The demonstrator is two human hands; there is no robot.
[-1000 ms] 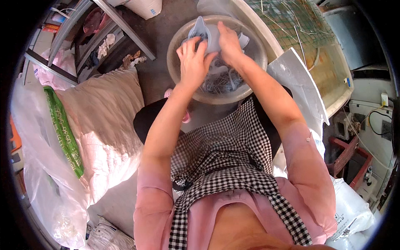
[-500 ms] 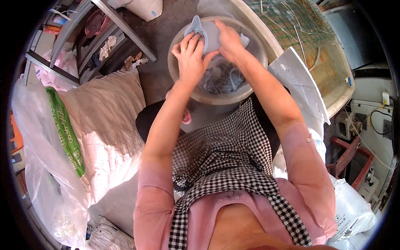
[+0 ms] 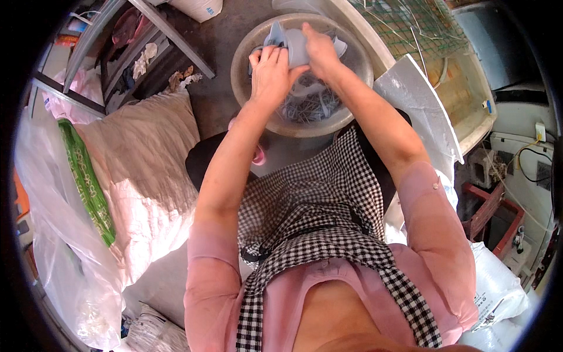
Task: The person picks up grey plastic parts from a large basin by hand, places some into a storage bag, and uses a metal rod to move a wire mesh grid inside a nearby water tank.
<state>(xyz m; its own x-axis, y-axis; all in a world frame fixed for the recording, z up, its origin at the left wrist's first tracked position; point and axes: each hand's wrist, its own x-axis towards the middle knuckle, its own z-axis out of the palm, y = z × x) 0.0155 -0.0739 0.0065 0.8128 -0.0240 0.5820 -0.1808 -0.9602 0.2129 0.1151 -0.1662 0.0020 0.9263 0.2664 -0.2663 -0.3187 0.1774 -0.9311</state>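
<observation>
Over a round basin (image 3: 305, 130), both my hands hold a smooth grey plastic piece (image 3: 297, 49). It is rounded like a cup or jug, with a pointed, lip-like flap (image 3: 275, 34) at its left end; its exact kind I cannot tell. My left hand (image 3: 270, 75) bends its fingers over the left end, the fingertips partly hidden against the flap. From the right, my right hand (image 3: 320, 54) grips the body, its thumb reaching toward my left hand. Inside the basin lie thin grey plastic strips (image 3: 311, 105), and another pale grey piece (image 3: 339, 47) shows past my right hand.
A large pale tub (image 3: 476, 111) with green netting stands at the right, beside a white foam-like sheet (image 3: 416, 100). To the left are a big woven sack (image 3: 146, 141), a clear plastic bag (image 3: 53, 217) and a grey metal frame (image 3: 170, 38).
The view has shifted slightly, so the surroundings sit a little higher and further left. The grey piece has turned a little between my hands, and both keep their grip.
</observation>
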